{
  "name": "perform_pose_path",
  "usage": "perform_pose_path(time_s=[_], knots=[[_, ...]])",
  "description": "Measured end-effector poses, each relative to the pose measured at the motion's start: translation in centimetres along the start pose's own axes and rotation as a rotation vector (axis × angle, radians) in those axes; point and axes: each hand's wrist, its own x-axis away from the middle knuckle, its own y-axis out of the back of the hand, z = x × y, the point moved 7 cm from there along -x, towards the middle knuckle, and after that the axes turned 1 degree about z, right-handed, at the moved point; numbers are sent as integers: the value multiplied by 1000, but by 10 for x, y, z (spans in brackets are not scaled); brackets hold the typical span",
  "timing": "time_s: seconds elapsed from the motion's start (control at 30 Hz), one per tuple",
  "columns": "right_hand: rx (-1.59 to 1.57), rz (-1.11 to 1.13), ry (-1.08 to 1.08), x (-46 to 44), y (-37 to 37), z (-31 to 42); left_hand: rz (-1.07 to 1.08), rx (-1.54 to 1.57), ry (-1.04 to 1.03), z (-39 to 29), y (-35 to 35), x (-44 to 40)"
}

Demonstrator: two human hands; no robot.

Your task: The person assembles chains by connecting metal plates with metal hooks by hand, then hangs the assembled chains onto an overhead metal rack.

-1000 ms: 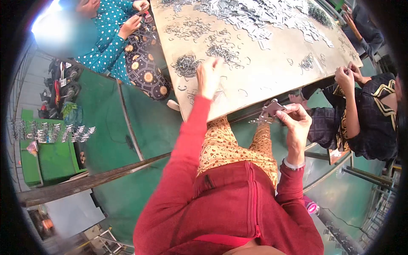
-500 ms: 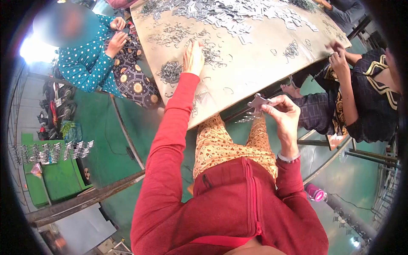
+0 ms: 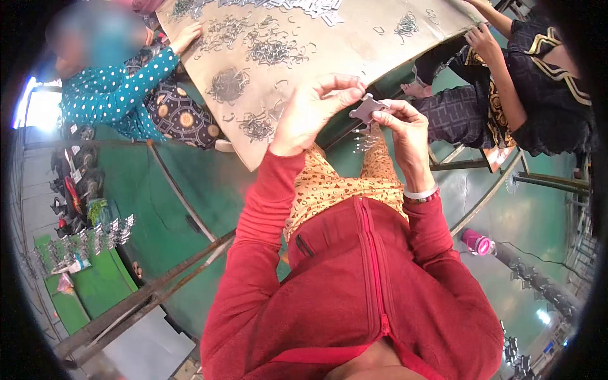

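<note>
My right hand (image 3: 408, 133) grips a flat grey metal plate (image 3: 367, 110) with lobed corners, between thumb and fingers. Below the plate hangs a string of small metal pieces (image 3: 365, 139); how they are joined to it is too small to tell. My left hand (image 3: 320, 109) is at the plate's upper left corner, thumb and fingertips pinched together. Whatever sits in that pinch is too small to make out. Loose bent wire clips (image 3: 256, 126) lie on the table (image 3: 329, 60) just beyond my left wrist, with further heaps of clips (image 3: 272, 52) farther back.
Many flat metal plates (image 3: 316, 7) cover the table's far side. A person in a dotted teal top (image 3: 120, 95) sits at the left, one hand over the table. Another person in black (image 3: 544, 114) sits at the right. A metal rail (image 3: 145, 294) crosses the lower left.
My left hand has come back from the wire clip heap to the plate in my right hand. The view has shifted, and the left person's hand now reaches onto the table.
</note>
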Motion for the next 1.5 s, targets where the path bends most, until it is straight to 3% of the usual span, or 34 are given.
perform_pose_path(time_s=[0.43,0.6,0.73,0.77,0.8,0.87,0.93,1.0,1.07,1.1,1.13,1.2,1.4,1.43,1.5], knots=[[-29,-73,49,1,-2,-4,-97,116,63,26,-7,1],[209,-169,128,1,0,1,-127,246,103,43,-7,-1],[356,88,224,-8,0,1,-226,163,-39,31,-12,7],[299,186,221,-15,0,3,-245,-14,-141,29,-11,8],[365,143,222,-22,10,4,-268,-189,-235,28,-11,8],[271,106,150,-53,21,9,-286,-226,-321,25,-9,6],[516,15,150,-98,8,23,-330,-264,-369,26,-5,3],[776,83,184,-157,-15,18,-342,-344,-380,35,-1,0],[728,187,214,-216,-41,-7,-354,-352,-353,46,0,2],[923,213,310,-248,-48,-20,-357,-399,-356,46,0,3],[993,232,266,-275,-55,-35,-334,-422,-355,47,0,4],[1412,177,488,-297,-62,-57,-287,-479,-344,50,0,7],[1625,398,768,-308,-60,-65,-302,-509,-429,32,7,15],[1683,324,718,-299,-62,-50,-315,-508,-442,30,8,17],[1088,293,220,-277,-55,-25,-342,-485,-429,30,12,21]])
